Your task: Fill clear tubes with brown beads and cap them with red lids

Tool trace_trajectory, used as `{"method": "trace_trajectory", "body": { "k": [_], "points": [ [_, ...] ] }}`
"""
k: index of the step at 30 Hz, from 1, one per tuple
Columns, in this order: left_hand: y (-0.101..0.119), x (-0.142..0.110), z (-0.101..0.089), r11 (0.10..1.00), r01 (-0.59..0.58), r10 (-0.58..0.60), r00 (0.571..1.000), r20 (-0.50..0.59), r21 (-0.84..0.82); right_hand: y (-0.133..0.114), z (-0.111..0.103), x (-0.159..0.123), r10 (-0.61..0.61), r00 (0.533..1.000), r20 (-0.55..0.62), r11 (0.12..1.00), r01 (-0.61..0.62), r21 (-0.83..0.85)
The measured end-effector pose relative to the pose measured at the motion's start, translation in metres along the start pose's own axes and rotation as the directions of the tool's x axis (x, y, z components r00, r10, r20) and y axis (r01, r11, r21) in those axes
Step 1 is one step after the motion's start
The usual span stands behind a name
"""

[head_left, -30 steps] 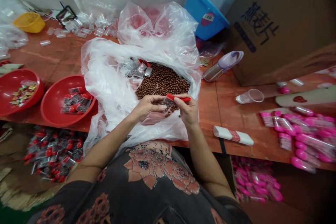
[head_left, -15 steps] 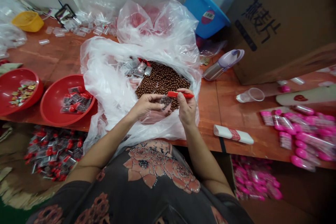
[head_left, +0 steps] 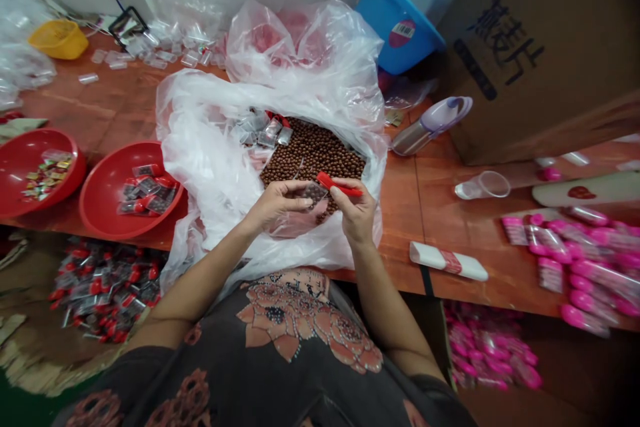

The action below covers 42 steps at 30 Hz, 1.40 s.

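My left hand pinches a small clear packet with brown balls inside it, held over a big clear plastic bag. My right hand grips the packet's red strip at its top edge. Both hands hover just above a heap of brown balls lying in the bag. A few empty clear packets rest at the far edge of the heap.
Two red bowls on the left hold filled packets and wrapped sweets. A blue tub, a cardboard box, a flask, a clear cup, a white tube and pink packets lie right.
My hands have stayed over the brown balls. The red strip has tilted and my right fingers have shifted along it. The view has drifted slightly.
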<state>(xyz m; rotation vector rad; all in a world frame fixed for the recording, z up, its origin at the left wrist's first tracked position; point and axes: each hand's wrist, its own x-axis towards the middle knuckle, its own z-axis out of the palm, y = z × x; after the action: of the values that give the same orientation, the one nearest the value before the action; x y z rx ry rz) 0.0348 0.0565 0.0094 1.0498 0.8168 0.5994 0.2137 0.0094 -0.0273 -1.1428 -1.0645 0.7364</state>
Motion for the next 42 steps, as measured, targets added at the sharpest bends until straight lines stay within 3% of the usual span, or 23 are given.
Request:
{"method": "trace_trajectory", "body": {
  "k": [4, 11, 17, 23, 29, 35, 40, 42],
  "points": [
    [0.001, -0.001, -0.002, 1.000, -0.028, 0.028, 0.999, 0.017, 0.011, 0.003, -0.006, 0.002, -0.059, 0.995, 0.078, 0.998, 0.059, 0.012],
    [0.003, -0.001, -0.007, 0.997, -0.062, 0.057, 0.993, 0.103, 0.045, 0.004, -0.013, 0.002, -0.017, 0.990, 0.142, 0.998, 0.009, 0.060],
    [0.000, -0.002, -0.003, 0.998, -0.054, 0.056, 0.996, 0.068, -0.025, -0.001, -0.018, 0.003, -0.106, 0.953, 0.283, 0.994, 0.109, 0.009],
    [-0.017, -0.004, 0.024, 0.932, -0.133, 0.095, 0.987, -0.127, -0.337, 0.008, -0.001, -0.009, -0.235, 0.968, 0.084, 0.961, 0.245, -0.128],
    [-0.019, -0.011, 0.033, 0.923, -0.114, 0.103, 0.993, -0.049, -0.369, 0.018, 0.006, -0.020, -0.297, 0.951, 0.082, 0.931, 0.308, -0.197],
    [-0.020, -0.012, 0.031, 0.930, -0.201, 0.168, 0.977, -0.131, -0.307, 0.011, 0.002, -0.017, -0.229, 0.951, 0.206, 0.955, 0.260, -0.141],
    [-0.022, -0.012, 0.026, 0.965, -0.249, 0.236, 0.962, -0.136, -0.087, 0.003, 0.007, -0.010, 0.034, 0.998, 0.045, 0.991, -0.040, 0.129],
    [-0.025, -0.012, 0.027, 0.965, -0.254, 0.245, 0.961, -0.126, -0.069, -0.001, 0.008, -0.008, 0.084, 0.996, 0.030, 0.991, -0.087, 0.104]
  ]
}}
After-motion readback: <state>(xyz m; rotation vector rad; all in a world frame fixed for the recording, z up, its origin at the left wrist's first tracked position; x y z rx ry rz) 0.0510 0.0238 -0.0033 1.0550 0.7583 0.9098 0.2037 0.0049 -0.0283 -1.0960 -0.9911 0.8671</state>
